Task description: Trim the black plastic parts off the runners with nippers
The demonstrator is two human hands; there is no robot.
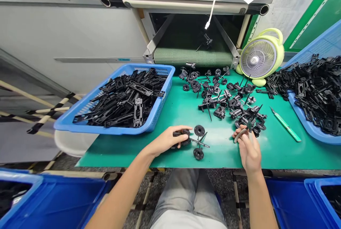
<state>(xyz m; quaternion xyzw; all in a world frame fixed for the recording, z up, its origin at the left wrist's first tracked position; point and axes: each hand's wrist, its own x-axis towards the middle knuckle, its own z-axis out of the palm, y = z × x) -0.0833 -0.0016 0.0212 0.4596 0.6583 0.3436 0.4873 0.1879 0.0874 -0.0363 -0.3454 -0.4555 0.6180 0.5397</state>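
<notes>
My left hand [178, 136] is closed around black plastic parts at the front of the green work surface. Just right of its fingers lies a black molded piece [199, 142] with two round discs joined by thin crossing bars; whether it is attached to the held parts I cannot tell. My right hand [248, 145] grips a pair of cutting pliers [250, 126], its jaws pointing away from me and its pale handles in the fingers. Beyond the pliers spreads a loose pile of black molded parts [220, 94], some with discs and spikes.
A blue basket [149, 126] of long black parts stands at left, another blue basket [309, 129] at right. A green utility knife [286, 124] lies at right, near a lime-green fan [259, 58]. A conveyor belt [191, 56] ends behind the pile; a white cable [213, 7] hangs above.
</notes>
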